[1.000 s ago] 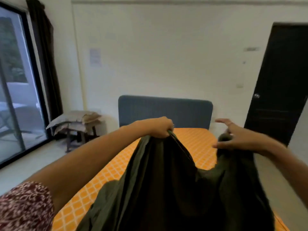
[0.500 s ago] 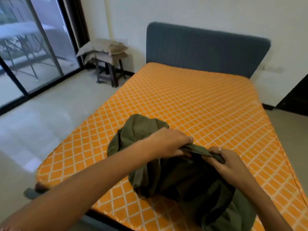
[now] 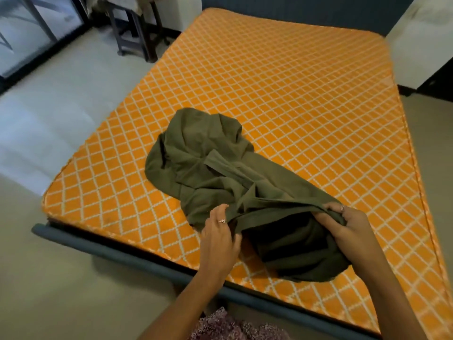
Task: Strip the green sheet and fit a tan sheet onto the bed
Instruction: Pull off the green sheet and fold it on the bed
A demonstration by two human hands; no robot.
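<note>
Green sheet bunched on the bare mattress, its length running away up-left from me. My left hand and right hand both pinch its near edge; tan sheet not in sight.

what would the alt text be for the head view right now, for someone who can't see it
A person's left hand and right hand grip a bunched green sheet lying on a bare orange diamond-patterned mattress. The mattress sits on a blue-grey bed frame; a dark stool stands on the floor near a glass door.
</note>
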